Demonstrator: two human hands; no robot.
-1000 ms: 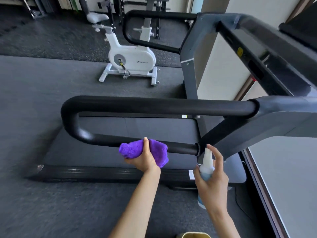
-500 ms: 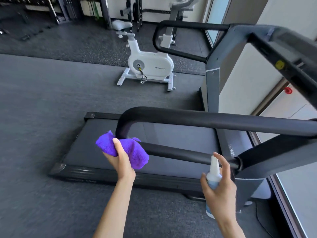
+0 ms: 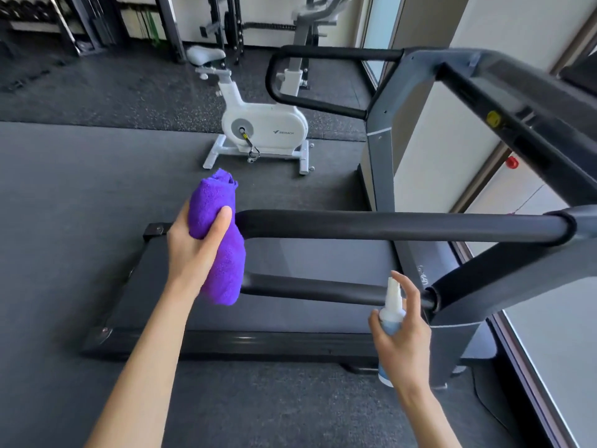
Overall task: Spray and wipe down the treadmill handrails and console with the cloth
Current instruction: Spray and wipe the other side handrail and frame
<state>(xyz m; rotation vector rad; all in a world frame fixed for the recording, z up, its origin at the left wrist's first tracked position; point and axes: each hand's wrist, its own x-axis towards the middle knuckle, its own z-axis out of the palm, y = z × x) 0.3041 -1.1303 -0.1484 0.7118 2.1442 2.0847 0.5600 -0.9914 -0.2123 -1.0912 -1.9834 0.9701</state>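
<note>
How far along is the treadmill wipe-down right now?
Done: nothing shows as finished; no rail looks visibly wet or wiped. In hand: the left hand presses the purple cloth over the bend of the near handrail, while the right hand holds the spray bottle ready. Left: the far handrail and the console.
</note>
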